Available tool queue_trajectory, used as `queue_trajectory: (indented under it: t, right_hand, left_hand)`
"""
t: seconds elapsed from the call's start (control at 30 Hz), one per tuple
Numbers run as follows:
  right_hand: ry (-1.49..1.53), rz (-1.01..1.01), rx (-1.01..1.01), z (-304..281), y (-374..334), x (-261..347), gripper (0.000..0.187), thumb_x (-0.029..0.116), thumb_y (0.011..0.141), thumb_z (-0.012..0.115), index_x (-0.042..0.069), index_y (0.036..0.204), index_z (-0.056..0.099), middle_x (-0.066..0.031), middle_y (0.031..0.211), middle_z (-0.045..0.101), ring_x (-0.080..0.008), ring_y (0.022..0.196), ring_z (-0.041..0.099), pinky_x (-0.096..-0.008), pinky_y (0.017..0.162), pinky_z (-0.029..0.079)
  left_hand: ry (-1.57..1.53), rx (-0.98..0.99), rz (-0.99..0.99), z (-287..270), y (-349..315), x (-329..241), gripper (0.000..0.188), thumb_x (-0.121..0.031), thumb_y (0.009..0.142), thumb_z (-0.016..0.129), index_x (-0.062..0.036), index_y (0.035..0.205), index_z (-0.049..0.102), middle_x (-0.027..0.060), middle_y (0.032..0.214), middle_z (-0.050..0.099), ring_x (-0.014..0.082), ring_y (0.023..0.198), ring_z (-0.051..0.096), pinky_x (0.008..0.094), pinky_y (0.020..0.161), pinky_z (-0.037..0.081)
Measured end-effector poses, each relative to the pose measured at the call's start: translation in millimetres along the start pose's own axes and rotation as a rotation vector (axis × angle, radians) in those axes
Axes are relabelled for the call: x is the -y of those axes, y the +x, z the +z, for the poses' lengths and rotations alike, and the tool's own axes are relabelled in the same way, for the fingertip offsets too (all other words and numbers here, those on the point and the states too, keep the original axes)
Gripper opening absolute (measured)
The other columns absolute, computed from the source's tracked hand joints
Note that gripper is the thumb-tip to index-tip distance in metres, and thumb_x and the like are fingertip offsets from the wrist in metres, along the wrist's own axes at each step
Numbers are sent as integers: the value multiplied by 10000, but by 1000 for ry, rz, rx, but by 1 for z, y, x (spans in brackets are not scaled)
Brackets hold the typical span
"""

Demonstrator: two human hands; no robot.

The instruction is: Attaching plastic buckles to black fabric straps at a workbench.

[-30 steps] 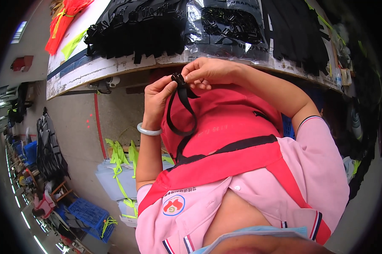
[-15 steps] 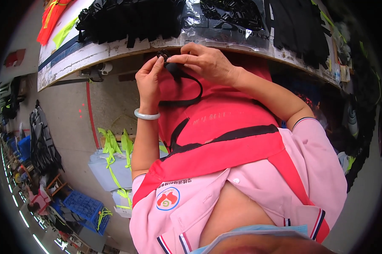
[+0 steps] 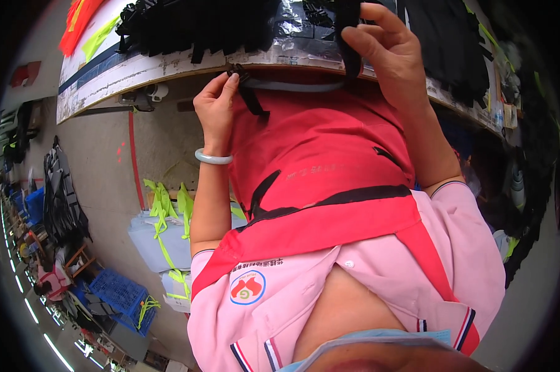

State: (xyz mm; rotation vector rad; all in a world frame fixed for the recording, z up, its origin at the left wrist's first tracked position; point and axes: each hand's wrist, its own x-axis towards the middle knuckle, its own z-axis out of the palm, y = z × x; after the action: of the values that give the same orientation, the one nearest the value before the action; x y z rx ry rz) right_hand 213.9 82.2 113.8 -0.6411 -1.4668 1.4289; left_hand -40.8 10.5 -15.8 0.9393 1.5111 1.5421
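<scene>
My left hand (image 3: 215, 106) is closed in a pinch on a small black buckle (image 3: 239, 74) just before the table's front edge. A short black strap end hangs below the buckle against my red apron (image 3: 317, 136). Over to the right, my right hand (image 3: 391, 59) is raised over the table edge, thumb and fingers pinching a black webbing strap (image 3: 349, 53). Between the hands the strap runs across in a shallow sag, its middle showing greyish and smeared.
On the white-topped table (image 3: 125, 87) lie a heap of black straps (image 3: 193, 28), a clear plastic bag (image 3: 292, 37) with black parts, and dark fabric pieces (image 3: 447, 49). Wrapped bundles (image 3: 159, 239) with lime-yellow ties stand at the left. Farther off are a blue crate (image 3: 118, 297) and another person (image 3: 53, 279).
My right hand has moved up and right, away from the left hand, drawing the strap out. The loop that hung between them has straightened. My left hand has stayed nearly in place.
</scene>
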Motion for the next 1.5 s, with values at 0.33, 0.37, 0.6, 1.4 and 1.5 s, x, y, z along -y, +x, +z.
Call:
queue_trajectory:
  t: [0.33, 0.37, 0.6, 1.4, 1.5]
  right_hand:
    - [-57, 711, 302, 29, -34, -78, 268, 289, 959, 570, 72, 813, 629, 84, 642, 521, 13, 563, 436, -164, 504, 336]
    - [-43, 722, 286, 29, -33, -79, 272, 294, 959, 569, 72, 815, 630, 85, 639, 522, 12, 562, 435, -165, 503, 332]
    - [-104, 591, 247, 35, -16, -90, 331, 340, 964, 554, 63, 792, 611, 60, 644, 542, -6, 529, 458, -172, 475, 375]
    - [-543, -46, 409, 56, 160, -53, 223, 248, 927, 605, 105, 1090, 656, -10, 787, 620, -65, 585, 560, -214, 537, 486]
    - [-656, -63, 561, 76, 126, -92, 202, 182, 875, 629, 105, 1060, 657, -69, 805, 640, -239, 753, 629, -336, 726, 505]
  left_hand:
    - [-32, 87, 151, 34, -14, -18, 160, -63, 879, 670, 26, 1012, 685, -6, 874, 658, 55, 797, 573, 183, 723, 457]
    - [-30, 91, 151, 34, -14, -17, 160, -63, 879, 670, 26, 1012, 685, -6, 874, 658, 55, 797, 573, 183, 723, 457]
    - [-101, 135, 170, 39, -17, -10, 163, -45, 879, 663, 21, 1027, 682, -5, 887, 652, 58, 817, 567, 180, 740, 446]
    - [192, 113, 165, -75, 176, -126, 254, -153, 896, 662, 17, 1085, 662, 62, 882, 661, 123, 733, 634, 264, 660, 566]
    - [230, 106, 245, -56, 171, -115, 219, -135, 874, 687, -2, 1048, 689, 35, 878, 651, 96, 742, 617, 231, 651, 537]
